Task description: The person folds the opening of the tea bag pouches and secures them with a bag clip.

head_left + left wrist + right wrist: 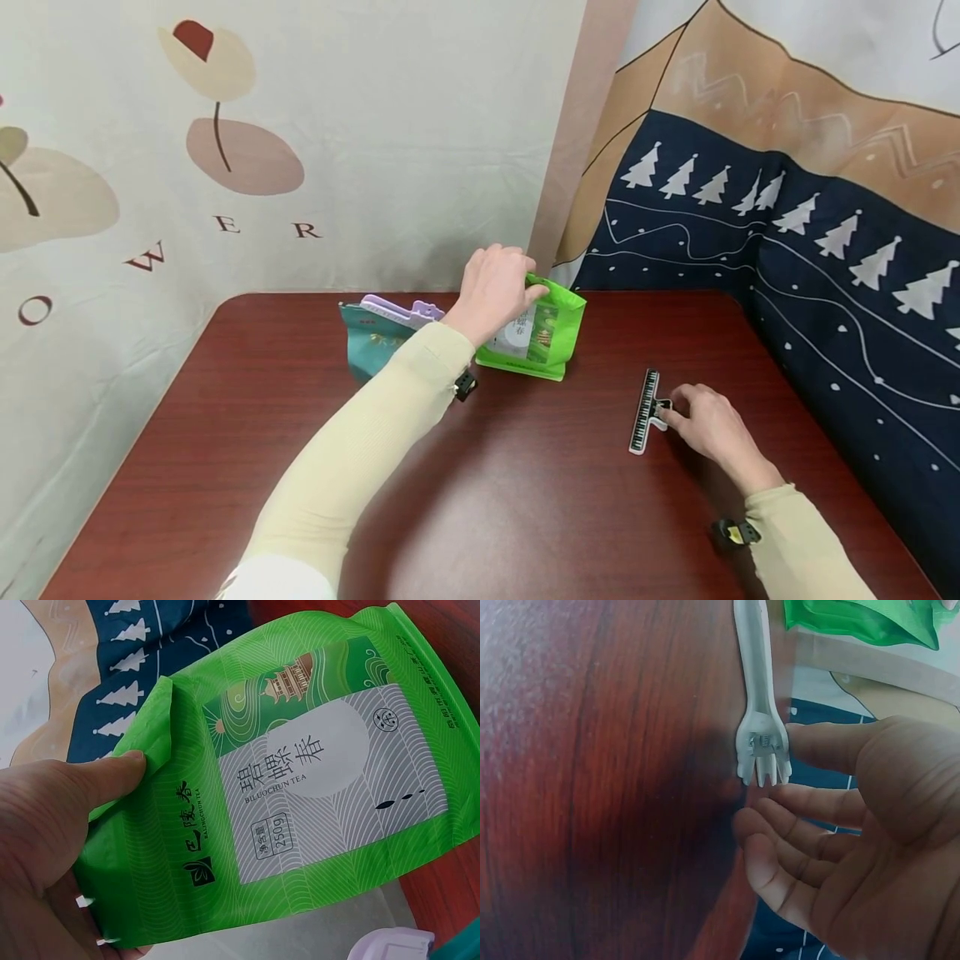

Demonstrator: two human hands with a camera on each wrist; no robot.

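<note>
My left hand (491,287) grips the folded top of a bright green tea bag (322,772), its thumb (124,776) pressed across the fold. The bag stands at the back of the table, and its printed label shows in the left wrist view. On the right side, a flat clip (643,412) with a piano-key pattern lies on the table. My right hand (708,425) is at that clip's handle, thumb right at its side. In the right wrist view the clip (761,682) looks pale; the loosely bent fingers (780,870) are just beyond its handle end, with a gap below the thumb.
Left of the green bag stands a teal bag (367,346) with a purple sealing clip (401,311) along its top, partly behind my left arm. The dark red wooden table (540,500) meets a pale curtain (375,167) at the back and navy tree-print cloth (825,308) at right.
</note>
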